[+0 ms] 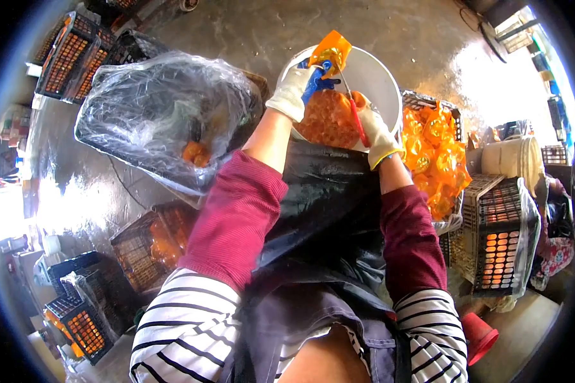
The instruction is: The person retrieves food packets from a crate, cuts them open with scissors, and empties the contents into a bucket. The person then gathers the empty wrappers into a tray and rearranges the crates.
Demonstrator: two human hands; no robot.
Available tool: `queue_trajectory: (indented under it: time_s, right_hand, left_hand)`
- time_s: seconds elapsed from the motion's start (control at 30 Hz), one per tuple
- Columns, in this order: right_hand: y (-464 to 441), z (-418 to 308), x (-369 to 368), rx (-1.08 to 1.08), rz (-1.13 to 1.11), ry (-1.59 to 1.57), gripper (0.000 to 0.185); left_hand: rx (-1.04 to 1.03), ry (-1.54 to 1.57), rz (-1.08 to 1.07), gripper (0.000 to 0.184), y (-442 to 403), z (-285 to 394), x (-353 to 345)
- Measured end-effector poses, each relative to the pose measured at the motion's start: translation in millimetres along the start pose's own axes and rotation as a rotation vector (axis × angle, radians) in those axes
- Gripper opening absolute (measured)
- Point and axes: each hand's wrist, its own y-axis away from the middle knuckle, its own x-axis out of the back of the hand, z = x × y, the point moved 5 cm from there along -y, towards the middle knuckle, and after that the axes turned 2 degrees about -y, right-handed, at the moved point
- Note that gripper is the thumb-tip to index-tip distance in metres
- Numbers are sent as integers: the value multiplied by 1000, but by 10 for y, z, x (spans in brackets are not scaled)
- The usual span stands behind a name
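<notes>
My left hand (302,87), in a white glove with blue fingers, is closed on an orange plastic packet (333,51) over the far side of a white bucket (384,83). My right hand (375,132), in a white glove with a yellow cuff, grips a slim red-handled tool (358,120). Its thin metal end points up toward the packet; whether it is a knife or scissors I cannot tell. Inside the bucket lies a wet orange mass (329,121), just below both hands. To the right of the bucket, many shiny orange packets (431,156) fill a crate.
At left stands a container lined with clear plastic (166,108), with a few orange pieces (197,154) in it. Crates (73,57) of orange items stand around, including a plastic-wrapped crate (498,236) at right. A red container (479,338) is at lower right. The floor (249,32) looks wet.
</notes>
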Motion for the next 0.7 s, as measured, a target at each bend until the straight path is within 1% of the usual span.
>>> queue_trajectory:
  time_s: [0.03, 0.13, 0.23, 0.33, 0.43, 0.47, 0.53, 0.57, 0.6, 0.63, 0.7]
  right_hand:
    - [-59, 83, 13, 152, 58, 113, 31]
    - [14, 21, 20, -87, 43, -95, 31]
    - [280, -602, 35, -237, 34, 65, 32]
    - [281, -528, 38, -226, 21, -65, 32]
    - [160, -408, 30, 47, 116, 233, 28]
    - [180, -414, 14, -69, 66, 143, 28]
    - [249, -530, 13, -295, -25, -35, 28]
    - [255, -519, 15, -321, -48, -110, 29]
    - [262, -498, 0, -347, -74, -188, 30]
    - [266, -472, -26, -373, -101, -268, 30]
    - [237, -415, -53, -350, -131, -286, 32]
  left_hand:
    - [-12, -63, -11, 42, -22, -27, 3]
    - [75, -270, 49, 42, 139, 95, -172]
    - [154, -155, 101, 40, 149, 107, -170]
    - [44, -63, 40, 37, 66, 2, -105]
    - [-26, -1070, 40, 37, -48, -102, 17]
    - [-107, -825, 150, 34, -187, -392, 235]
    - [8, -596, 169, 35, 12, -151, 39]
    - [61, -479, 182, 35, 90, -33, -54]
    - [130, -127, 147, 35, 90, -67, -130]
    - [138, -124, 143, 36, 53, -109, -85]
    - [157, -120, 131, 40, -102, -282, 68]
